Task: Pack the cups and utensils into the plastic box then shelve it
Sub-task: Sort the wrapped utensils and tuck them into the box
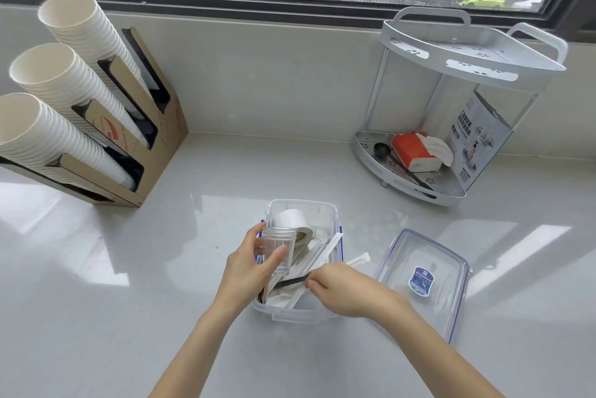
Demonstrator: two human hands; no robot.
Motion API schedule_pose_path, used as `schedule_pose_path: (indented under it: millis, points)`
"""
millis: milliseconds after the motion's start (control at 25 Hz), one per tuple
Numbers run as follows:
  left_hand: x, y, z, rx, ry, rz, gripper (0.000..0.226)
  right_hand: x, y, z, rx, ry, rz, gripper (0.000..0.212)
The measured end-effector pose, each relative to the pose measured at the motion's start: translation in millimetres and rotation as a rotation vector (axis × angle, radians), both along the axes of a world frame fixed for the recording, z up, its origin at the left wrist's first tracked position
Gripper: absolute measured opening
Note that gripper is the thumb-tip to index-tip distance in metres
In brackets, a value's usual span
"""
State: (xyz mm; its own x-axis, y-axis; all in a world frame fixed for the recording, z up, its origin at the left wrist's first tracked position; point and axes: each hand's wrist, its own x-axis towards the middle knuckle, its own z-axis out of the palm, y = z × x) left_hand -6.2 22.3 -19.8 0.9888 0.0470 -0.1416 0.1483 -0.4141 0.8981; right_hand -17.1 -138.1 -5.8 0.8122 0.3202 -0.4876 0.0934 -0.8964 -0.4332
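Observation:
A clear plastic box (333,218) stands open on the grey counter in front of me. Inside lie a white paper cup (293,220) on its side and several white wrapped utensils (317,257). My left hand (248,268) grips a clear plastic cup (277,244) upright over the box's left side. My right hand (342,289) pinches the end of a dark slim utensil (290,282) that lies across the box's near part. The box's lid (425,281), clear with a blue label, rests on the counter to the right.
A cardboard holder (154,152) with three slanted stacks of white paper cups (61,88) stands at the left. At the back right is a two-tier white corner shelf (467,55); its lower tier holds a red tissue pack (411,149), a dark scoop and a printed card.

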Motion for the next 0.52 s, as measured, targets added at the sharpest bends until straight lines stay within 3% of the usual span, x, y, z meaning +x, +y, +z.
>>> schedule_pose_path:
  millis: [240,400,520]
  points:
    - [1.2,4.3,-0.3,-0.042,0.025,0.039,0.053,2.0,20.3,0.8,-0.046,0.165,-0.077,0.029]
    - [0.8,5.9,2.7,-0.092,0.043,0.082,0.052,7.0,34.7,-19.9,0.079,0.139,-0.359,0.047]
    - [0.5,7.7,3.0,-0.127,0.06,0.1,0.052,15.2,46.7,-34.3,0.102,-0.016,-0.598,0.048]
